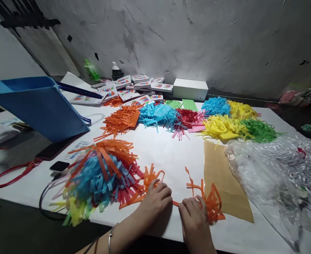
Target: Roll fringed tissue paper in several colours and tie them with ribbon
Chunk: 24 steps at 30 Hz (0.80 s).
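Note:
My left hand (157, 197) and my right hand (193, 216) are close together at the near edge of the table, fingers curled down. Both are closed on one orange paper tassel (215, 203). Its narrow middle (175, 203) stretches between my hands, while loose fringe strips spread out beyond each hand. My fingertips are partly hidden behind the knuckles. Just left of my left hand lies a heap of finished-looking tassels (99, 173), orange on top, with blue, pink and yellow-green below.
Fringed paper bunches lie across the back, including orange (120, 118), blue (159, 114) and yellow (224, 127). Brown paper (225, 180) and a clear plastic bag (266, 183) are at right. A blue bag (39, 109), smartwatch (59, 166) and flat boxes (142, 84) also stand about.

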Tool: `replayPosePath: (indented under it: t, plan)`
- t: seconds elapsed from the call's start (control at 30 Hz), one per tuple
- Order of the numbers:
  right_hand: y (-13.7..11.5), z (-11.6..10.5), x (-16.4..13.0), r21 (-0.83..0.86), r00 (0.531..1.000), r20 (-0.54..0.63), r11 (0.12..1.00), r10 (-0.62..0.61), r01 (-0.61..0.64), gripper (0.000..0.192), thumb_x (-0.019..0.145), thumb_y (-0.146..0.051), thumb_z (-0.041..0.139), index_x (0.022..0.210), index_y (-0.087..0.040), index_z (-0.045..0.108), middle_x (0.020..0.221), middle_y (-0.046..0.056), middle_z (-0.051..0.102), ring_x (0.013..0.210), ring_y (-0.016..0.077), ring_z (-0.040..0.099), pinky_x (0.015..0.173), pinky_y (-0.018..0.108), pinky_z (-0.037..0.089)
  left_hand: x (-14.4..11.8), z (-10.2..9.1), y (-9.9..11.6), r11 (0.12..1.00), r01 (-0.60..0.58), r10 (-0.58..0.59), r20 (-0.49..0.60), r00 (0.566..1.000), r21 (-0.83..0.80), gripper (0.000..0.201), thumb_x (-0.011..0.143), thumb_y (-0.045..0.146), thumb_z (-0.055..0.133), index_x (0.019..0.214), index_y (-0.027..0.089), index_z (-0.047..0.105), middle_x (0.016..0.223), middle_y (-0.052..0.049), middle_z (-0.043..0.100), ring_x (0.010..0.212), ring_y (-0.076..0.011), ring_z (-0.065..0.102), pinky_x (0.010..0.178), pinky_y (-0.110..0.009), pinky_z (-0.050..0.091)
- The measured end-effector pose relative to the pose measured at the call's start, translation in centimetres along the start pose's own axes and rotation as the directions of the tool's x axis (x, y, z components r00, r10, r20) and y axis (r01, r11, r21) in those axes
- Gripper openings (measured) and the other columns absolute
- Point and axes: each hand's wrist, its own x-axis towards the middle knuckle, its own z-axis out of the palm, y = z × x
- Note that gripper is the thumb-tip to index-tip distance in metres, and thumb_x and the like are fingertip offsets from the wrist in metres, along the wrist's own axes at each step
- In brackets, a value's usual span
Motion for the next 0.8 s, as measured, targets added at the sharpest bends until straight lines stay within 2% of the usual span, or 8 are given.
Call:
replayPosePath:
  t: [0.17,0.33,0.37,0.43,0.5,0.57,0.67,0.8]
  plan:
    - [0.0,0.0,1.2,-0.051,0.996,0.057,0.997,-0.064,0.067,0.027,0.101,-0.014,0.038,0.093,-0.021,0.063,0.080,0.002,0.062,0.080,0.0201,0.056,0.103,0.046,0.031,0.3,0.4,0.0,0.995,0.011,-0.009,0.020,1.000,-0.096,0.014,0.092,0.013,0.064,0.080,0.020,0.066,0.084,-0.001,0.068,0.086,-0.0211,0.058,0.104,-0.048,0.035]
    - [0.3,-2.1,2.0,-0.023,0.976,-0.012,0.976,-0.216,0.215,0.041,0.104,-0.011,0.027,0.088,-0.019,0.064,0.080,0.002,0.067,0.083,0.0197,0.057,0.104,0.046,0.030,0.7,-3.2,1.5,0.936,0.165,-0.140,0.102,0.985,-0.310,0.019,0.094,0.015,0.054,0.085,0.020,0.070,0.088,-0.003,0.072,0.082,-0.0182,0.063,0.082,-0.032,0.047]
    - [0.4,-2.9,2.1,-0.011,0.963,-0.043,0.964,-0.266,0.266,0.040,0.104,-0.011,0.028,0.094,-0.019,0.066,0.084,0.003,0.070,0.088,0.0205,0.059,0.105,0.046,0.030,0.8,-4.2,1.9,0.868,0.241,-0.184,0.170,0.968,-0.435,0.021,0.096,0.018,0.052,0.090,0.020,0.072,0.089,-0.002,0.073,0.082,-0.0171,0.064,0.078,-0.029,0.048]
    - [0.6,-4.5,2.4,0.009,0.934,-0.092,0.938,-0.344,0.346,0.037,0.104,-0.011,0.031,0.105,-0.016,0.068,0.093,0.005,0.073,0.098,0.0225,0.061,0.106,0.047,0.031,1.2,-5.7,2.6,0.532,0.460,-0.249,0.388,0.888,-0.711,0.022,0.095,0.032,0.057,0.091,0.018,0.074,0.084,-0.002,0.074,0.079,-0.0168,0.063,0.072,-0.026,0.047]
    - [0.7,-5.9,2.8,0.049,0.928,-0.133,0.933,-0.347,0.356,0.035,0.103,-0.011,0.034,0.108,-0.015,0.068,0.094,0.006,0.073,0.098,0.0229,0.062,0.103,0.047,0.034,1.9,-6.4,3.3,0.120,0.602,-0.209,0.573,0.793,-0.790,0.036,0.083,0.050,0.070,0.081,0.014,0.073,0.072,-0.002,0.069,0.070,-0.0161,0.059,0.066,-0.025,0.043]
    - [0.7,-6.7,3.0,0.151,0.947,-0.183,0.944,-0.265,0.293,0.028,0.102,-0.012,0.041,0.107,-0.016,0.068,0.090,0.006,0.072,0.090,0.0209,0.064,0.097,0.046,0.038,2.6,-6.3,4.2,-0.081,0.621,-0.176,0.624,0.761,-0.780,0.048,0.070,0.060,0.079,0.071,0.013,0.068,0.062,0.001,0.060,0.060,-0.0125,0.050,0.060,-0.023,0.038]
    - [0.4,-6.5,2.5,0.413,0.978,-0.205,0.903,-0.032,0.116,0.019,0.100,-0.015,0.051,0.110,-0.021,0.066,0.087,0.004,0.070,0.080,0.0176,0.064,0.083,0.037,0.049,3.5,-5.4,5.8,-0.089,0.530,-0.257,0.533,0.806,-0.843,0.051,0.069,0.062,0.079,0.071,0.014,0.065,0.062,0.002,0.055,0.059,-0.0110,0.045,0.059,-0.023,0.035]
    - [0.4,-5.0,0.6,0.543,0.942,-0.252,0.838,0.224,-0.054,0.026,0.101,-0.026,0.054,0.125,-0.026,0.063,0.097,0.005,0.070,0.087,0.0174,0.068,0.071,0.027,0.056,4.4,-4.4,7.4,0.234,0.338,-0.367,0.238,0.899,-0.912,0.048,0.088,0.059,0.063,0.071,0.015,0.067,0.071,-0.003,0.062,0.069,-0.0156,0.054,0.068,-0.025,0.043]
